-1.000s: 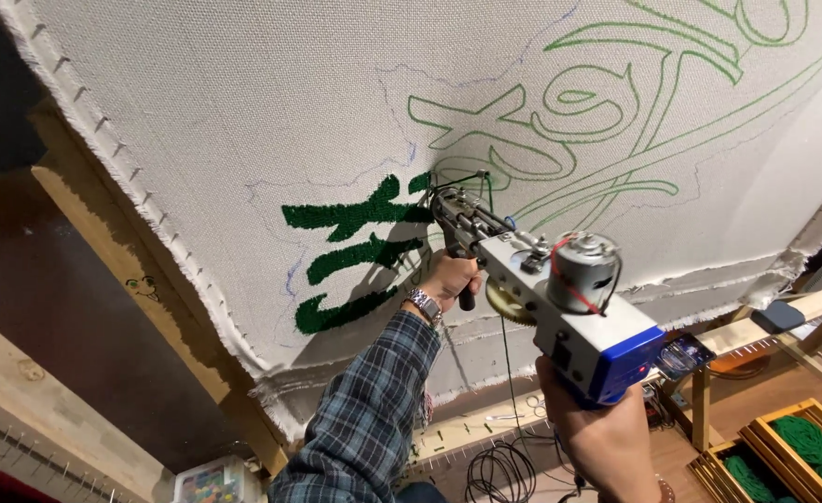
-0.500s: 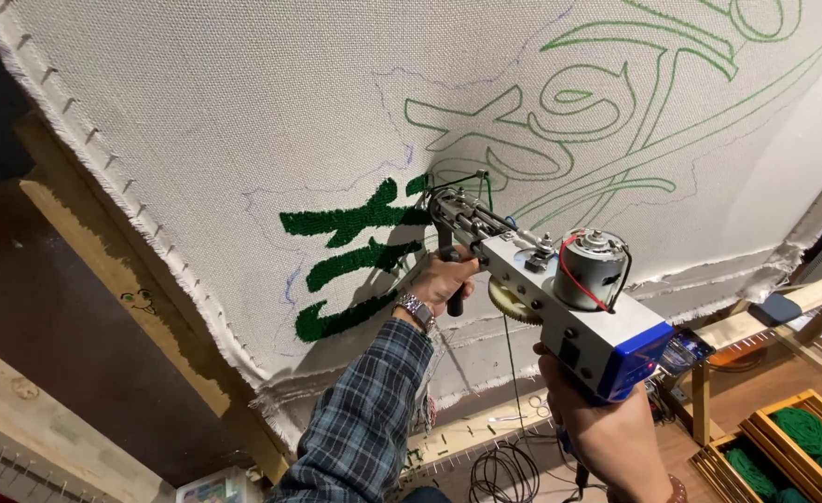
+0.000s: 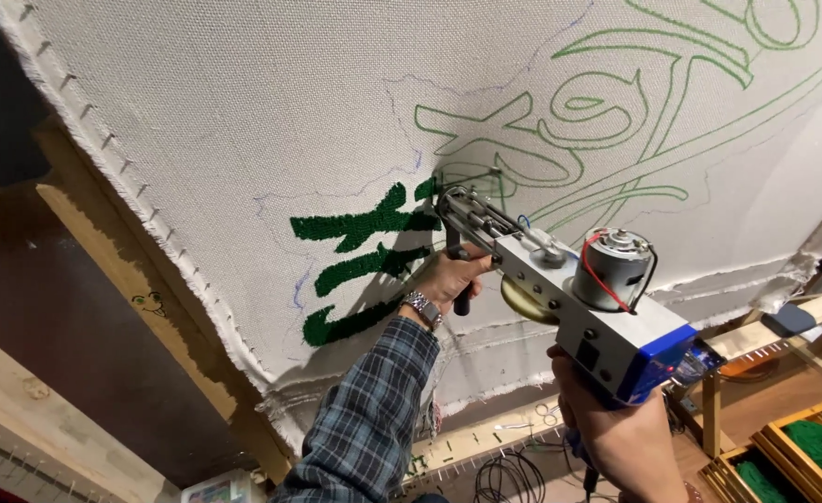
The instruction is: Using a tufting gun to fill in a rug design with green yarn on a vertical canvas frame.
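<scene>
A grey and blue tufting gun (image 3: 579,298) with a silver motor on top points its needle at a stretched white cloth (image 3: 271,121). My left hand (image 3: 450,278), in a plaid sleeve with a wristwatch, grips the gun's black front handle. My right hand (image 3: 616,433) holds the rear grip under the blue end. The needle tip touches the cloth beside dark green tufted strokes (image 3: 360,251). Thin green outlines (image 3: 607,102) of curving shapes cover the cloth to the upper right.
A wooden frame beam (image 3: 141,279) edges the cloth at the left. Wooden boxes with green yarn (image 3: 802,452) sit at the lower right. Black cables (image 3: 509,475) lie coiled on the floor below, beside a wooden strip and a clear box (image 3: 220,486).
The gun and both hands have stayed at nearly the same spot on the cloth. The view has shifted slightly.
</scene>
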